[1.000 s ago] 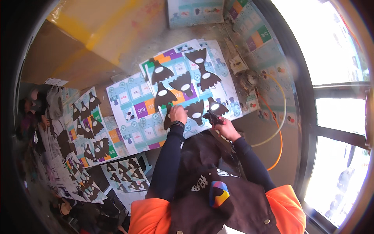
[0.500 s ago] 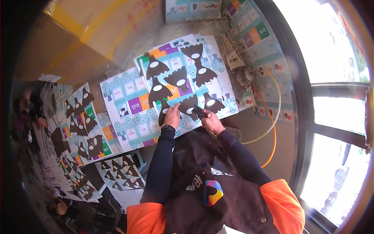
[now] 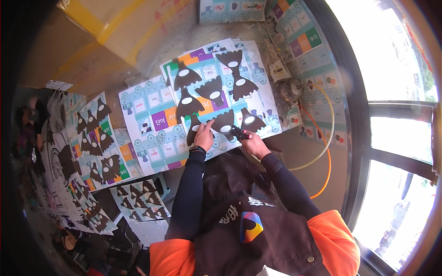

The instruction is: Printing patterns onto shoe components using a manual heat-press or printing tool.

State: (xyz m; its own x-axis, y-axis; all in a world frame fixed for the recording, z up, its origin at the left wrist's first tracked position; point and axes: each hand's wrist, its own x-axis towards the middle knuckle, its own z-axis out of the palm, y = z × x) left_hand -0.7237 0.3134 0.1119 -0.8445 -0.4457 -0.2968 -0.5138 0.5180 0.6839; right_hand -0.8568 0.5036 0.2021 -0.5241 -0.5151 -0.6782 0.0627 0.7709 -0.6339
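Note:
My left hand (image 3: pixel 203 136) rests at the near edge of the sheets, fingers stretched out over a black scalloped piece (image 3: pixel 193 125). In my right hand (image 3: pixel 256 146) is a small black hand tool (image 3: pixel 241 134) with red on its handle; its exact kind does not show. The tool's head is beside the narrow end of another black piece with a white oval (image 3: pixel 224 123), and whether they touch I cannot tell. Right of it lies a similar flared piece (image 3: pixel 251 120). Several more such pieces, among them one at the top (image 3: pixel 230 59), lie spread on the printed sheet (image 3: pixel 270 108).
Large taped cardboard boxes (image 3: pixel 124 32) stand behind the table. A metal fitting (image 3: pixel 291 89) with yellow and orange hoses (image 3: pixel 330 154) is at the right, beside the window frame (image 3: pixel 363 156). More sheets with black pieces (image 3: pixel 99 138) lie at left, others lower down (image 3: pixel 140 202).
My right hand and the tool have shifted slightly to the right. My left hand stays at nearly the same place on its black piece. The view has tilted a little.

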